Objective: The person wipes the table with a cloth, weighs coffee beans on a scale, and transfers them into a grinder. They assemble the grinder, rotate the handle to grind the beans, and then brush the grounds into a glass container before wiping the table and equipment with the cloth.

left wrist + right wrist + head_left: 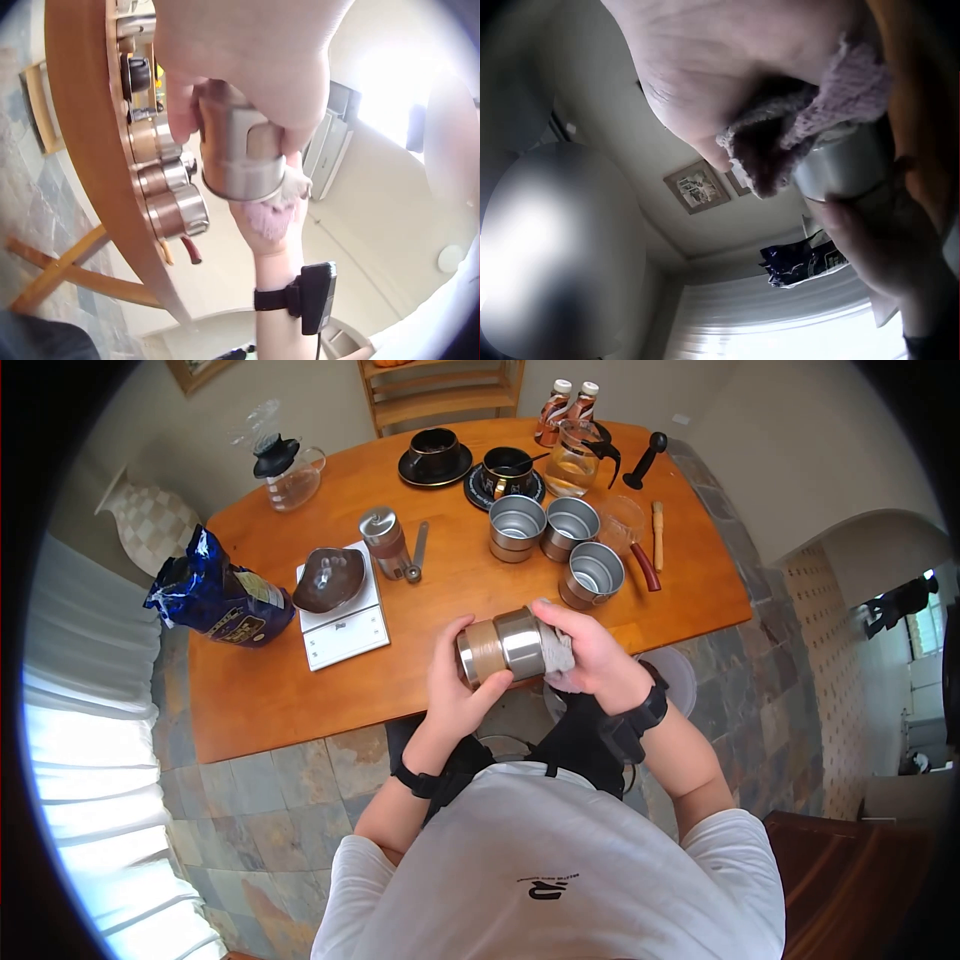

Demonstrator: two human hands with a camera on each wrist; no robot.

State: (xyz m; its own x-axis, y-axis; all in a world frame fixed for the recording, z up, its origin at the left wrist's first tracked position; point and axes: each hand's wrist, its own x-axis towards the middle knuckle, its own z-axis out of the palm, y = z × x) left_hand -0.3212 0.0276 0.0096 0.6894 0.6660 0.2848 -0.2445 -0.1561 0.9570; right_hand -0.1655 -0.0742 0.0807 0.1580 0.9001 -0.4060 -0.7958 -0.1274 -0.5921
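Note:
A shiny metal cup (519, 645) with a brownish band lies sideways in the air in front of the table edge. My left hand (462, 692) grips it round its left end, thumb on the near side and fingers beyond. At the other end, my right hand (598, 658) holds a crumpled pale cloth (556, 650) against the cup. In the right wrist view the cloth (847, 90) looks pinkish and fuzzy, bunched between palm and cup; the right fingertips are largely hidden. Three more metal cups, one of them the nearest cup (592, 574), stand upright just beyond the right hand.
A white scale (345, 640) bears a dark bowl (330, 580), beside a blue bag (225, 595). Behind are a hand grinder (384, 542), black cups on saucers, a glass pot (572, 470) and a dripper on a carafe (292, 485). A brush (657, 535) lies at right.

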